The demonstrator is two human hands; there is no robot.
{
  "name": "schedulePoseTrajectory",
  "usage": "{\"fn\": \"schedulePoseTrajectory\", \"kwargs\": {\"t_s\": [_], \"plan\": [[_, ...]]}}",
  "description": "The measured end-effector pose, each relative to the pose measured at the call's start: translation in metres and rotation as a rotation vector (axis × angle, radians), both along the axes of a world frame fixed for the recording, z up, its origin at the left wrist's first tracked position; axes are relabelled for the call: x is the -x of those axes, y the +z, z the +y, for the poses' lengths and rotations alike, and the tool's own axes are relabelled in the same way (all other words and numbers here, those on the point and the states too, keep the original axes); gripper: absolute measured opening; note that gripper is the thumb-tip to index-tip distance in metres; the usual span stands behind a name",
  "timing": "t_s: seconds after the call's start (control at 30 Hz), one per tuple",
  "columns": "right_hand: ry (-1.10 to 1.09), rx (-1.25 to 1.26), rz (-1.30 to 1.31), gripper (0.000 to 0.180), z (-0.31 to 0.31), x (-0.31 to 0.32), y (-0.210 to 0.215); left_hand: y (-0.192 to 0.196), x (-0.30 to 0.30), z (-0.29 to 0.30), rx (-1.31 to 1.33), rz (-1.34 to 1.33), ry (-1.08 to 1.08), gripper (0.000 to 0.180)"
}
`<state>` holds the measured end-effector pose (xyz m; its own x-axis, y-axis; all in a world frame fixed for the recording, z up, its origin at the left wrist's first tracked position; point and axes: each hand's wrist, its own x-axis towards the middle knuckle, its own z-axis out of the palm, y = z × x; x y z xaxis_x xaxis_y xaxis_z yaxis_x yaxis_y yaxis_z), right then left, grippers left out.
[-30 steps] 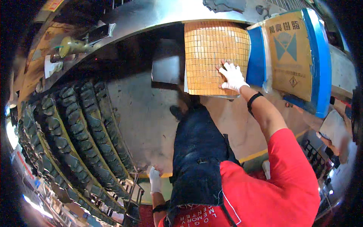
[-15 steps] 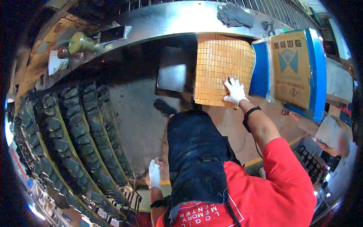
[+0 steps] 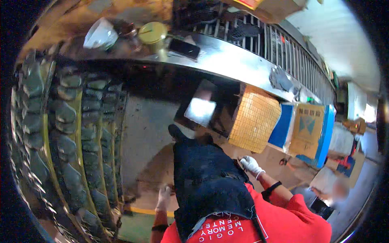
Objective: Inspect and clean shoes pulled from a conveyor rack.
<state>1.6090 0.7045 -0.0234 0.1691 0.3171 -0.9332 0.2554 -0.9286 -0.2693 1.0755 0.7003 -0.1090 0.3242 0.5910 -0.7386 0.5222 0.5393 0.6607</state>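
My right hand, in a white fingerless glove, hangs beside my right hip, just below a seat covered with a tan bamboo-tile mat. It is apart from the mat; the fingers are loosely out, with nothing seen in them. My left hand, also gloved in white, hangs low by my left hip over the floor. Motion smears its fingers, so its grip is unclear. A dark apron covers my front and legs.
Racks of dark moulded pieces stand at left. Ahead runs a metal ledge with grey gloves, a dark phone-like slab and a yellowish container. A blue-edged carton and another person are at right.
My right hand has left the bamboo mat and dropped back to my hip. My body and view have turned left, and the seat appears farther off. My left hand stays low.
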Motion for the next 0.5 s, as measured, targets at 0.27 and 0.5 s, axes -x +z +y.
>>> {"fn": "schedulePoseTrajectory", "kwargs": {"t_s": [0.27,0.5], "plan": [[0.561,-0.056,0.276,0.040,0.163,0.013,0.074,0.114,-0.014,0.088,0.242,-0.339,0.418,0.042],[-0.001,-0.453,0.141,0.037,0.176,-0.034,0.118,0.168,-0.052,0.077,0.497,-0.590,0.854,0.034]]}}
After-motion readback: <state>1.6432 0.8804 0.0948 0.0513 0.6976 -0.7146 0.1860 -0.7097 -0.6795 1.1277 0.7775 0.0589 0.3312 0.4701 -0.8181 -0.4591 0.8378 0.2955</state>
